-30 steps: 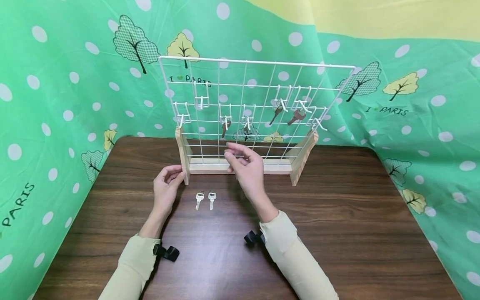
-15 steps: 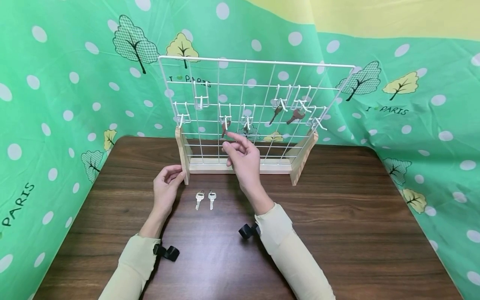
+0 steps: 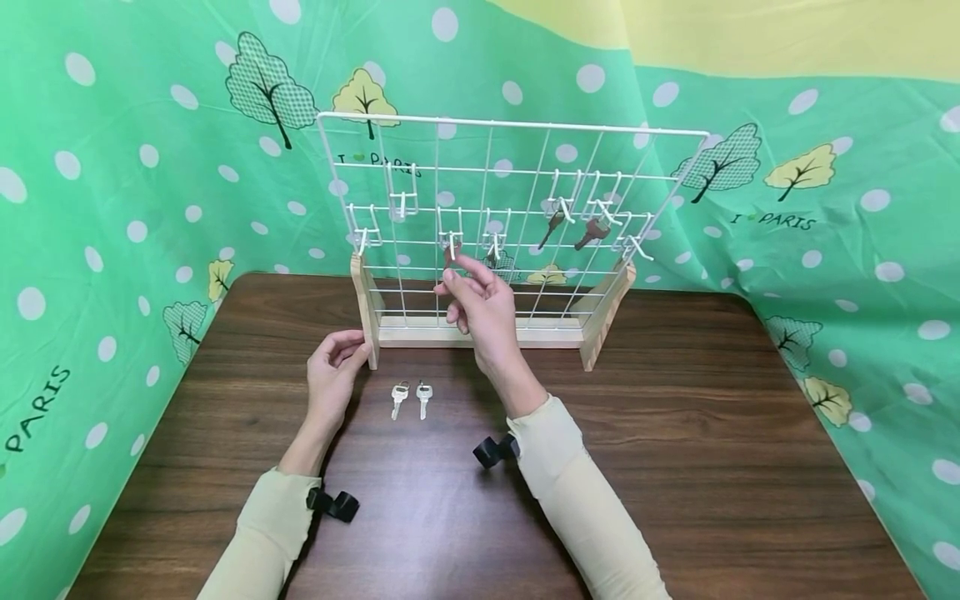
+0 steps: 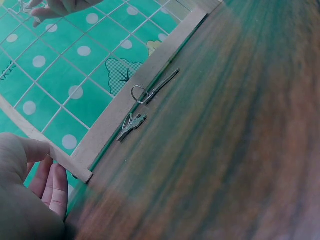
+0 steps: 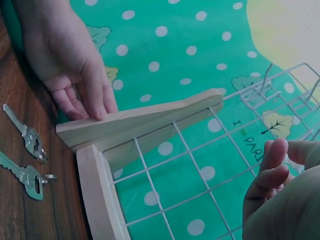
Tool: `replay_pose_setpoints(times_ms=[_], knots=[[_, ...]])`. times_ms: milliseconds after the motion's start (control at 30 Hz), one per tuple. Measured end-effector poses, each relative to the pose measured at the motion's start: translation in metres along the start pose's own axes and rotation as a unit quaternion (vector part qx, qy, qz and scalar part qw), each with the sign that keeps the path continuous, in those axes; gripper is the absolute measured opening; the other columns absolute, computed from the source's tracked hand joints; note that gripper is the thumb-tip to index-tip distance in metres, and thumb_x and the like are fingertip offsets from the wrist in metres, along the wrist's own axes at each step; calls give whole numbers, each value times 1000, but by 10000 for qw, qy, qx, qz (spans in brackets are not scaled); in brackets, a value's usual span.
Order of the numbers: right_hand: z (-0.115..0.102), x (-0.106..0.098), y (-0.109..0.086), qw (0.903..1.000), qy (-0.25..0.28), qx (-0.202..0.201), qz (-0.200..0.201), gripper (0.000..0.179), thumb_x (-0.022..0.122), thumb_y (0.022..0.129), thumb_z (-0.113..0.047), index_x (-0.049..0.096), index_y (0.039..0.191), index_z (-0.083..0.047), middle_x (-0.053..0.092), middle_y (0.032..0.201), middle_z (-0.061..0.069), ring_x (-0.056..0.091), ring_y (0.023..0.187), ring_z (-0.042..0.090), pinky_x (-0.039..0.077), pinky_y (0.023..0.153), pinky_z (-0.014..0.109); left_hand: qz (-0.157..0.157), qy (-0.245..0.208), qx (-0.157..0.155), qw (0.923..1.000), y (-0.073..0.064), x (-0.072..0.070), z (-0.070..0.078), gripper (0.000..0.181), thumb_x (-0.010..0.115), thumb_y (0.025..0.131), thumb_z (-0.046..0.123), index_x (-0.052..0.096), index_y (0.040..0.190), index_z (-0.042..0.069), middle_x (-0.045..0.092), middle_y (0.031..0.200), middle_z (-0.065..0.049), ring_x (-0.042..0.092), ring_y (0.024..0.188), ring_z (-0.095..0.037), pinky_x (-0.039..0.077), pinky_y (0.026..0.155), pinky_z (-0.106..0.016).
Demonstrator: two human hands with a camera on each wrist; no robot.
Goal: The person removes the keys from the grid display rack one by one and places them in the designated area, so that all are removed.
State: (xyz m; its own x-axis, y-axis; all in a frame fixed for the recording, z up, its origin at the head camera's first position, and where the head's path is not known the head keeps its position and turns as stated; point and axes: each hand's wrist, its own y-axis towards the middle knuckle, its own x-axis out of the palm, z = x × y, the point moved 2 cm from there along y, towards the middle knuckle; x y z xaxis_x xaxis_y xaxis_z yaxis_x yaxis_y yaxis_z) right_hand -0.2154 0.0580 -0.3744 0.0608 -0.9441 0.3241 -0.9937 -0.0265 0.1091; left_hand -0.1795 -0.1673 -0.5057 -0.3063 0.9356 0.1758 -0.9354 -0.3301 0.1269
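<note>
My left hand (image 3: 332, 375) holds the lower left wooden side leg (image 3: 364, 312) of a white wire grid rack (image 3: 513, 125), thumb and fingers on either side of the wood. My right hand (image 3: 491, 321) is raised in front of the grid, thumb and index finger parted. Their tips are right at the lower end of a dark key (image 3: 449, 256) hanging from a white hook; the hand partly covers that key. Two silver keys, a left key (image 3: 399, 401) and a right key (image 3: 424, 401), each with a small ring, lie on the table before the rack.
Two more keys, a slim key (image 3: 553, 227) and a broad key (image 3: 592, 233), hang on hooks at the rack's right. Bare hooks include a left hook (image 3: 363, 240) and an upper hook (image 3: 403, 202). A green dotted curtain (image 3: 150, 208) stands behind the brown table (image 3: 712, 433).
My right hand has moved up and slightly left, from below the dark hanging key to its lower end, thumb and index drawing closer together. My left hand has stayed on the rack's leg.
</note>
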Motion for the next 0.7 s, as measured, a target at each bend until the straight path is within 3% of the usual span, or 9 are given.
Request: replay_pose_setpoints(times_ms=[133, 267, 700], knots=[[-2, 2, -2, 10000, 97, 15, 9, 20, 67, 108, 1, 69, 127, 5, 77, 77, -6, 55, 47, 3, 35, 41, 14, -16, -3, 12, 10000, 0, -1, 0, 29, 76, 98, -11, 64, 122, -23, 75, 99, 9, 73, 100, -16, 59, 86, -15], [-3, 3, -4, 9999, 149, 12, 50, 8, 68, 107, 1, 72, 112, -5, 76, 76, -5, 54, 48, 3, 36, 41, 14, -3, -10, 21, 10000, 0, -1, -1, 29, 76, 98, -12, 64, 122, -23, 75, 99, 9, 73, 99, -14, 59, 86, -15], [-11, 6, -9, 9988, 60, -477, 81, 15, 68, 106, 2, 77, 100, -8, 71, 72, -6, 45, 48, 2, 31, 44, 14, 6, -45, 2, 10000, 0, 0, -1, 28, 76, 96, -15, 65, 120, -22, 75, 99, 8, 71, 97, -8, 59, 87, -16]])
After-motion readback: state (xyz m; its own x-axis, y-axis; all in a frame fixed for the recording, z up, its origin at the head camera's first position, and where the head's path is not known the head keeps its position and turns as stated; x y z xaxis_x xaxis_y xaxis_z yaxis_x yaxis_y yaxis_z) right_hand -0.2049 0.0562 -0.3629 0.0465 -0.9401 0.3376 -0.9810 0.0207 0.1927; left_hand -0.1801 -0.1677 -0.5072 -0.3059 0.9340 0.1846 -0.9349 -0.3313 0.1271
